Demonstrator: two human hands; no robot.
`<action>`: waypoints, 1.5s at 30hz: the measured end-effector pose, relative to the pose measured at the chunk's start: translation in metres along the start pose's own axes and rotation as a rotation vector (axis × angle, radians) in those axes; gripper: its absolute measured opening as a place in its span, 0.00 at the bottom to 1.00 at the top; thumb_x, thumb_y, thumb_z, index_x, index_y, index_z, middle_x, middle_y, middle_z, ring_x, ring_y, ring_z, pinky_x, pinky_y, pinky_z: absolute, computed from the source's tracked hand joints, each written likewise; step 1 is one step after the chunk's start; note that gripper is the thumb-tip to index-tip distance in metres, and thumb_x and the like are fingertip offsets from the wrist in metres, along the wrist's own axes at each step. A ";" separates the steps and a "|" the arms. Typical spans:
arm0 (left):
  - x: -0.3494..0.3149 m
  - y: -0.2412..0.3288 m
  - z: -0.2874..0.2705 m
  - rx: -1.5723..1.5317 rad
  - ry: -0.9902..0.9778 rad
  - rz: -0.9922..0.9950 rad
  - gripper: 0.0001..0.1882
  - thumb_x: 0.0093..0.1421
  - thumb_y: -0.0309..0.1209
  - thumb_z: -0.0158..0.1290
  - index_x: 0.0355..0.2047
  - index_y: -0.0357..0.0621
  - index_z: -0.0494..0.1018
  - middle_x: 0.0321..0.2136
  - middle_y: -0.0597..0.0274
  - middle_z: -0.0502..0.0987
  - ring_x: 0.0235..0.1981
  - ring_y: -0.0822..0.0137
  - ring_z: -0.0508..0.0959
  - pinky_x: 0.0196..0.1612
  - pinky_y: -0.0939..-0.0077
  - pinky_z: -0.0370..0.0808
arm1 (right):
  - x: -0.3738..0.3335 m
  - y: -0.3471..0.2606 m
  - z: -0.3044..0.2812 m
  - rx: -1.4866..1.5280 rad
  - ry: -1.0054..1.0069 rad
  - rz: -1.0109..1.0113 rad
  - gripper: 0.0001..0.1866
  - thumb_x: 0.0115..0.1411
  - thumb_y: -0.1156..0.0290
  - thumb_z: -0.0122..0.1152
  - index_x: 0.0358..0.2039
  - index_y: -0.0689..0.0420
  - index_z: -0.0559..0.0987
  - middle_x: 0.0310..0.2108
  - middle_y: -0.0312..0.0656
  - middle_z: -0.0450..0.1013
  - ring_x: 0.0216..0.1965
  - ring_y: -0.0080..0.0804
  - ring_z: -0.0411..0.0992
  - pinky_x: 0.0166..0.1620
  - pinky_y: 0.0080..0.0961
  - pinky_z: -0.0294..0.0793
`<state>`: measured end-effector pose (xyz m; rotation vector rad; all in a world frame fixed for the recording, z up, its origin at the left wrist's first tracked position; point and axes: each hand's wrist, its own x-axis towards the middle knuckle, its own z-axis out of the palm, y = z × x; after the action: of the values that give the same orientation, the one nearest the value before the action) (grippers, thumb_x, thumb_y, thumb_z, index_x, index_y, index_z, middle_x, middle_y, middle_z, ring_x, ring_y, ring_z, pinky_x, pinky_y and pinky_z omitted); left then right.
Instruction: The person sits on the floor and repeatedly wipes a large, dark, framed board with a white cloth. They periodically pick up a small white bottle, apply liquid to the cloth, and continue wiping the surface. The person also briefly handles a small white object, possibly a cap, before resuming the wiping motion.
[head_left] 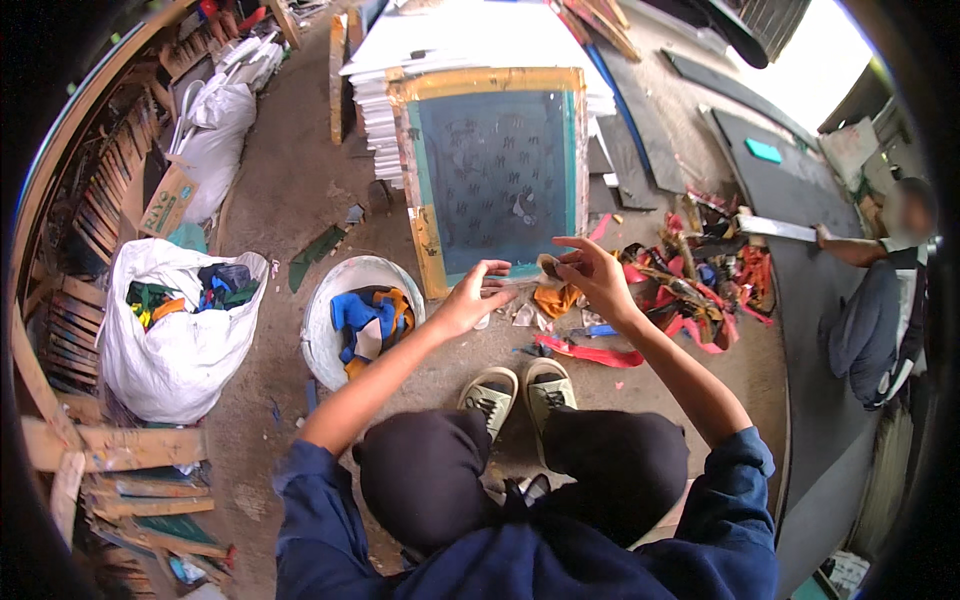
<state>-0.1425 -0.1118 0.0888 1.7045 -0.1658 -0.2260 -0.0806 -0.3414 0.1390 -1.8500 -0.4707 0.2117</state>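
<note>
A silk-screen printing frame leans tilted against a stack of white sheets, with dark mesh, teal borders and yellowish tape on its edges. Near its lower edge, my left hand is open, thumb and fingers apart, with nothing visible in it. Beside the frame's lower right corner is my right hand, thumb and fingers bent together while the index finger reaches left. A small brownish piece shows at its fingertips; what it is I cannot make out. Orange cloth lies on the floor below that hand.
A whitish bucket with blue and orange cloths stands left of my feet. Farther left sits a white sack of rags. Coloured scraps are heaped at right. Another person there holds a white strip over dark boards.
</note>
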 end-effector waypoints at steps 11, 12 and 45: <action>-0.049 0.161 0.005 0.146 0.147 0.285 0.10 0.59 0.33 0.55 0.35 0.39 0.71 0.29 0.67 0.74 0.32 0.77 0.73 0.38 0.80 0.71 | -0.059 -0.151 0.005 0.049 0.118 -0.293 0.18 0.55 0.79 0.58 0.48 0.57 0.75 0.32 0.38 0.77 0.31 0.15 0.71 0.35 0.14 0.69; -0.052 0.157 0.007 0.131 0.180 0.321 0.10 0.59 0.33 0.55 0.34 0.39 0.71 0.28 0.68 0.74 0.31 0.77 0.73 0.36 0.80 0.71 | -0.062 -0.151 0.007 0.016 0.118 -0.280 0.18 0.55 0.79 0.58 0.48 0.58 0.74 0.32 0.39 0.77 0.30 0.16 0.71 0.35 0.15 0.70; -0.029 -0.081 -0.024 -0.125 0.406 -0.004 0.19 0.54 0.36 0.60 0.43 0.43 0.69 0.37 0.64 0.72 0.41 0.68 0.72 0.45 0.73 0.70 | 0.013 0.018 0.072 -0.139 -0.232 -0.009 0.10 0.55 0.74 0.55 0.37 0.59 0.81 0.24 0.39 0.76 0.27 0.23 0.73 0.31 0.24 0.71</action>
<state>-0.1665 -0.0697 0.0135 1.5908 0.1496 0.1071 -0.0920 -0.2780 0.0998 -1.9679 -0.6682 0.3992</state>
